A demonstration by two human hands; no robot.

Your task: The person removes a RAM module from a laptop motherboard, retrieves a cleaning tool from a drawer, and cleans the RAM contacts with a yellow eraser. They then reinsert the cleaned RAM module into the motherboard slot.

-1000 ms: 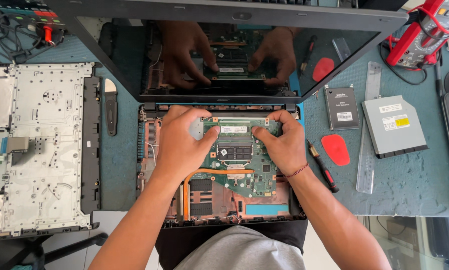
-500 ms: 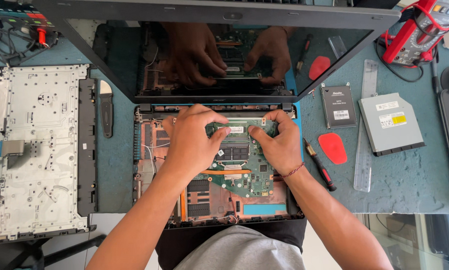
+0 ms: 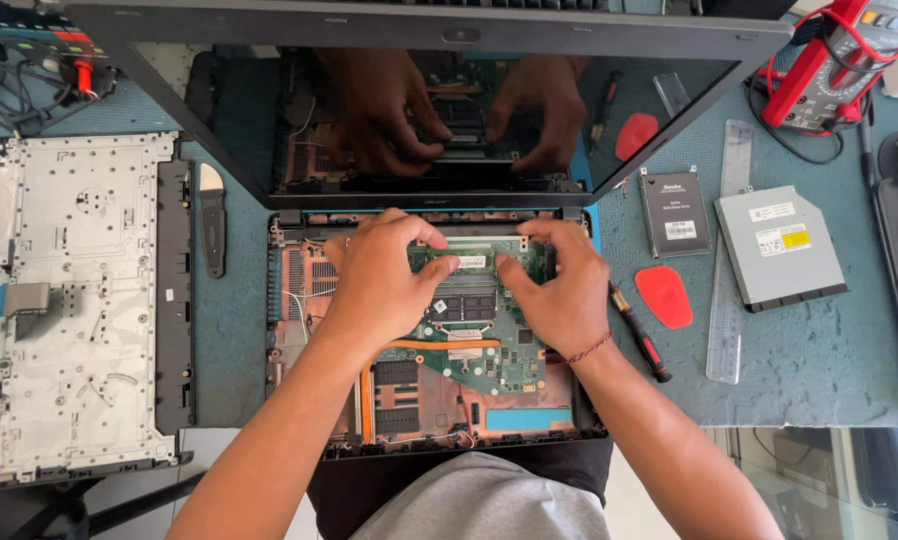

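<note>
Two hands work one green memory module at centre frame, over the motherboard of the opened laptop base: the left hand and right hand each have their grip closed on an end, fingertips pinching it, so this looks like the seating step, and the next move calls for even pressure at both ends. Counted on the table: two red pry picks, one screwdriver, one solid-state drive, one optical drive, one clear ruler.
</note>
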